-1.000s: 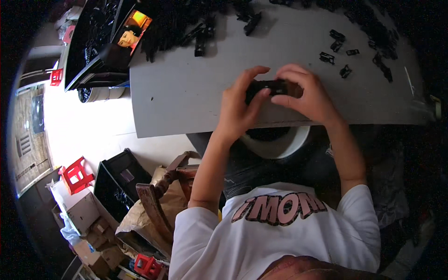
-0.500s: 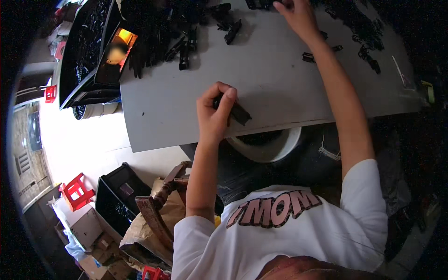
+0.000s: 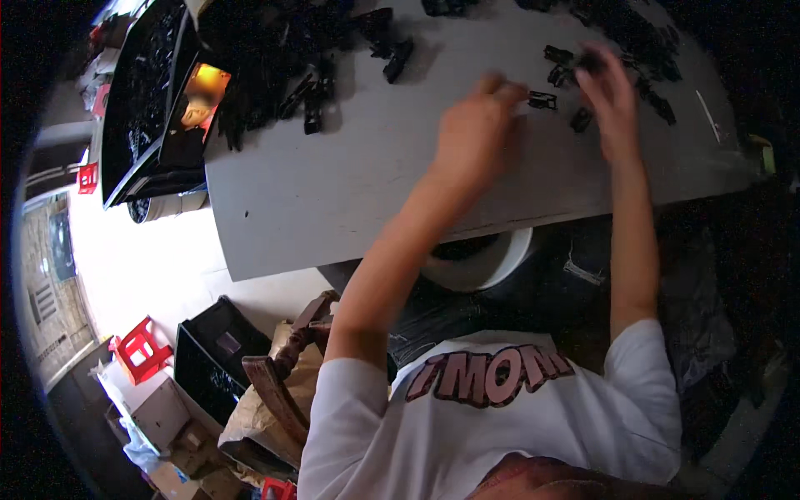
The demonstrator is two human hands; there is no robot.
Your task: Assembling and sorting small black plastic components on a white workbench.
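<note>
Both my hands reach out over a grey table (image 3: 333, 192). My left hand (image 3: 471, 125) is blurred, its fingers curled, with a small black plastic part (image 3: 542, 100) right at its fingertips; whether it grips that part is unclear. My right hand (image 3: 604, 92) hovers further right, fingers spread downward among scattered small black parts (image 3: 557, 57), another one (image 3: 581, 121) lying just below its palm. It holds nothing that I can make out.
A heap of black parts (image 3: 283, 58) covers the table's far left. Beside it are black trays (image 3: 137, 108) and an orange-lit panel (image 3: 200, 92). Under the table sit a white roll (image 3: 487, 262), a black crate (image 3: 208, 350), a brown bag (image 3: 267, 417) and a red stool (image 3: 137, 350).
My left hand has left the table's near edge, where it held a black piece, and moved far right. My right hand has come down slightly toward the scattered parts.
</note>
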